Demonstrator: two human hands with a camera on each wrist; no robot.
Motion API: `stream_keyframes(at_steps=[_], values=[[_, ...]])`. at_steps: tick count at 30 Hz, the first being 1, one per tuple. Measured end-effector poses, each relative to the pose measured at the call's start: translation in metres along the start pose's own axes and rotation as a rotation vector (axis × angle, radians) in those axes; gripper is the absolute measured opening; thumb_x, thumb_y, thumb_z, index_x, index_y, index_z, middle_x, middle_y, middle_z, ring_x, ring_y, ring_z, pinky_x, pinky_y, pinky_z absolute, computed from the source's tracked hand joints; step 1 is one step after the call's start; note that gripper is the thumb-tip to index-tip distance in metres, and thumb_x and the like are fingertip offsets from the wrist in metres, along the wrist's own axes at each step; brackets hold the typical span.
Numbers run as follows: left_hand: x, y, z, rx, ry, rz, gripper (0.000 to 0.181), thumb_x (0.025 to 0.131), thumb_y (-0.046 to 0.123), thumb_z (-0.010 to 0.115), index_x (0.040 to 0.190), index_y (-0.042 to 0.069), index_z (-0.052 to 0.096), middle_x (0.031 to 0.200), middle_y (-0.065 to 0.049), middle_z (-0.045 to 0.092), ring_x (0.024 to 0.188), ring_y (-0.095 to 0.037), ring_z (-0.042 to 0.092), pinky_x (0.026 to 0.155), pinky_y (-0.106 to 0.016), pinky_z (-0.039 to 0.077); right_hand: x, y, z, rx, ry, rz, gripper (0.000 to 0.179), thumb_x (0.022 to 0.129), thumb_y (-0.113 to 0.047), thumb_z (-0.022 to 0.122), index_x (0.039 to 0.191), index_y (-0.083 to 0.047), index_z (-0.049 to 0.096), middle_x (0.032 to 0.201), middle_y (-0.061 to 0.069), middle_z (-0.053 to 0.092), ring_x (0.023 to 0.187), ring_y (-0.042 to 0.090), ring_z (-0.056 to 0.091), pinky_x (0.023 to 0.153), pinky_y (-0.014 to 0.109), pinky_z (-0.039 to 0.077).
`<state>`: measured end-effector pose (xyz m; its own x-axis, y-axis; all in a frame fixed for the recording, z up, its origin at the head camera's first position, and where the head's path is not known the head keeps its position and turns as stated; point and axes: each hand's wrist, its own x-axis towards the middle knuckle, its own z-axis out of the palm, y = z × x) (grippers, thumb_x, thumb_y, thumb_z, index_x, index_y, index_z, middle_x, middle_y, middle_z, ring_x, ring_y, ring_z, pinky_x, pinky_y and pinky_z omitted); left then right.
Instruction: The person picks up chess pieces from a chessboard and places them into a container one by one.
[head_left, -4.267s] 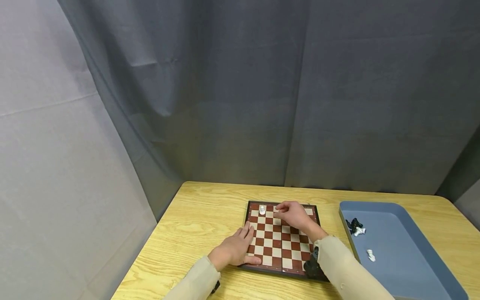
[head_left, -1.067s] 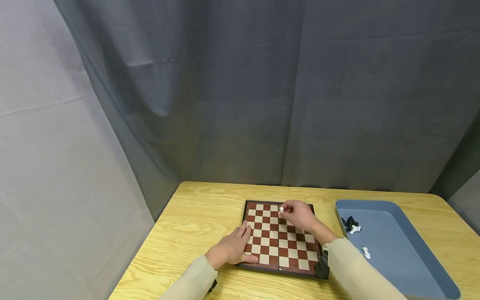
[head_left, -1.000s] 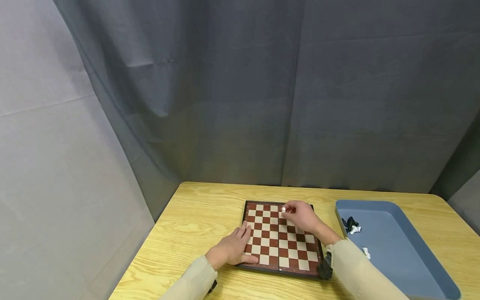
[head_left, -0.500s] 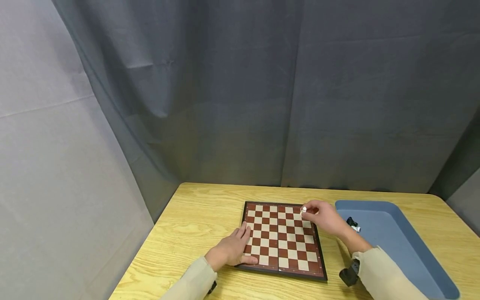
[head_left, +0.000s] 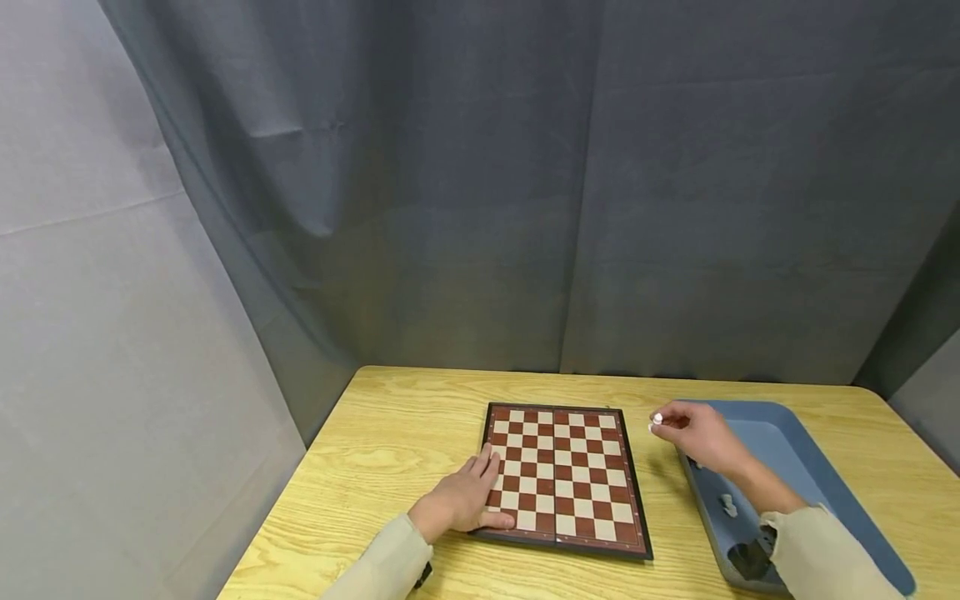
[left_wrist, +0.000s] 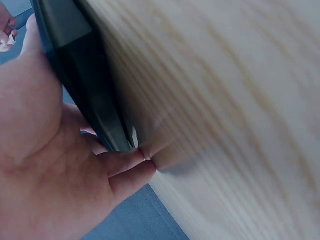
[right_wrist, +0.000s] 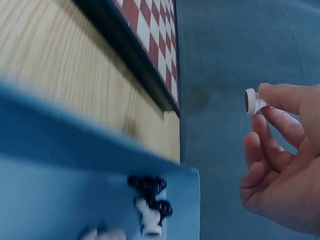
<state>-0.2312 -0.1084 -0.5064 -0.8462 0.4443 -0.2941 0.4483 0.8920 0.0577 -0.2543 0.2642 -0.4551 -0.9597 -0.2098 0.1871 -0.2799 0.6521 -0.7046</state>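
Observation:
My right hand point(head_left: 697, 433) pinches a small white chess piece point(head_left: 657, 419) between thumb and fingertips. It is held in the air between the board and the tray. In the right wrist view the piece point(right_wrist: 252, 101) lies sideways, its dark round underside showing. My left hand point(head_left: 463, 496) rests at the near left corner of the chessboard point(head_left: 562, 475), thumb over the front edge and fingers extended along the left side. From the left wrist view, the fingers point(left_wrist: 132, 180) lie against the board's dark edge point(left_wrist: 75, 65). No pieces stand on the visible squares.
A blue-grey tray point(head_left: 847, 504) sits on the wooden table point(head_left: 420, 417) to the right, partly hidden by my right forearm. Inside it are black chess pieces point(right_wrist: 147, 186), a white piece point(right_wrist: 150, 217) beside them and another white piece point(head_left: 729, 505). Grey curtains point(head_left: 465, 208) enclose the table.
The white piece that stood on the board's far left is now pinched in my right hand, which has carried it rightward off the board toward the tray. My left hand has stayed put.

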Motion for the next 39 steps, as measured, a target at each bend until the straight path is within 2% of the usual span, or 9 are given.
stream_keyframes(at_steps=[8, 15, 21, 28, 35, 39], values=[[-0.001, 0.0, -0.002, -0.01, -0.006, -0.003, 0.102, 0.079, 0.073, 0.044, 0.153, 0.011, 0.013, 0.158, -0.009, 0.004, 0.139, -0.029, 0.023, 0.098, -0.038, 0.042, -0.014, 0.016, -0.016, -0.015, -0.009, 0.075, 0.022, 0.092, -0.019, 0.064, 0.101, 0.001, 0.065, 0.09, 0.008, 0.062, 0.073, 0.022, 0.055, 0.055, 0.031, 0.044], [-0.001, -0.001, -0.001, -0.02, -0.012, -0.009, 0.102, 0.079, 0.073, 0.044, 0.154, 0.012, 0.012, 0.158, -0.008, 0.003, 0.14, -0.028, 0.022, 0.1, -0.038, 0.04, -0.025, 0.034, -0.027, -0.048, 0.007, 0.084, 0.024, 0.09, -0.022, 0.066, 0.098, 0.001, 0.065, 0.084, 0.005, 0.061, 0.072, 0.022, 0.055, 0.055, 0.035, 0.044], [0.0, -0.001, 0.001, -0.011, -0.001, 0.0, 0.101, 0.079, 0.073, 0.044, 0.153, 0.011, 0.013, 0.158, -0.009, 0.004, 0.139, -0.029, 0.023, 0.099, -0.038, 0.041, -0.031, 0.045, -0.037, -0.103, -0.022, 0.151, 0.032, 0.091, -0.027, 0.065, 0.102, 0.003, 0.065, 0.09, 0.006, 0.063, 0.077, 0.021, 0.057, 0.059, 0.033, 0.046], [0.001, -0.002, 0.002, -0.019, -0.001, -0.003, 0.102, 0.079, 0.073, 0.045, 0.153, 0.012, 0.013, 0.158, -0.008, 0.004, 0.14, -0.028, 0.023, 0.099, -0.038, 0.041, -0.037, 0.06, -0.047, -0.14, -0.035, 0.172, 0.025, 0.091, -0.021, 0.065, 0.099, 0.003, 0.066, 0.089, 0.006, 0.063, 0.077, 0.018, 0.056, 0.06, 0.033, 0.046], [0.0, -0.003, 0.002, -0.024, -0.001, -0.001, 0.102, 0.079, 0.073, 0.045, 0.154, 0.012, 0.012, 0.158, -0.009, 0.003, 0.14, -0.029, 0.023, 0.099, -0.039, 0.041, -0.041, 0.076, -0.054, -0.217, 0.005, 0.184, 0.021, 0.088, -0.019, 0.068, 0.095, 0.001, 0.067, 0.085, 0.005, 0.063, 0.074, 0.017, 0.052, 0.059, 0.032, 0.044], [0.0, -0.003, 0.002, -0.025, 0.001, 0.003, 0.102, 0.079, 0.073, 0.044, 0.154, 0.012, 0.012, 0.158, -0.008, 0.003, 0.14, -0.029, 0.023, 0.1, -0.039, 0.041, -0.043, 0.081, -0.058, -0.238, -0.002, 0.203, 0.022, 0.087, -0.018, 0.069, 0.094, 0.002, 0.067, 0.084, 0.005, 0.062, 0.073, 0.018, 0.051, 0.059, 0.033, 0.043]])
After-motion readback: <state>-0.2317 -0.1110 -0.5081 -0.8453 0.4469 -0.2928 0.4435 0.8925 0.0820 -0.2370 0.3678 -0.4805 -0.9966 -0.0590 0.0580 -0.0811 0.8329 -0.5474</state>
